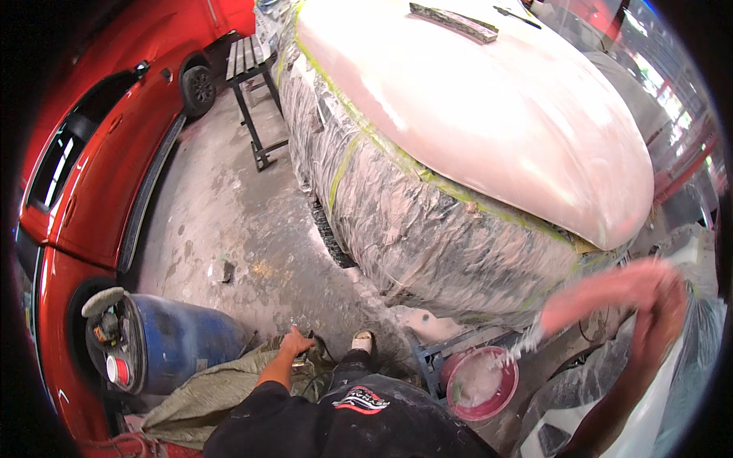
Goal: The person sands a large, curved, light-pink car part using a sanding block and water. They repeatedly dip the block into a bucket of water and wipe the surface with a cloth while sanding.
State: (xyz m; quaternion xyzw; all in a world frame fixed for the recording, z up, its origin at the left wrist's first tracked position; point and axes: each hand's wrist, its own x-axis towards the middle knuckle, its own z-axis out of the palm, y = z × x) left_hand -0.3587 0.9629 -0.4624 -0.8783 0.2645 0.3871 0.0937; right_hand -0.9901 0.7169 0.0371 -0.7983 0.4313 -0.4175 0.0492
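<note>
At the right, my right hand [660, 305] is raised and closed on a wet reddish cloth [592, 296], both smeared by motion. Whitish water trails from the cloth's free end above a pink bucket [510, 398], which holds cloudy liquid. My left hand [298, 342] hangs low on the other side, its fingers apart and nothing seen in it. In front of me stands a large rounded panel [489, 114], pinkish white and glossy, edged with yellow-green tape. Crumpled plastic sheeting [397, 221] wraps the body below it.
A long narrow block [454, 21] lies on the panel's far part. A red vehicle [99, 206] stands along the left. Nearby are a blue drum [187, 336] with a red cup [117, 370] on its end, an olive tarp [202, 397] and a slatted bench [246, 57].
</note>
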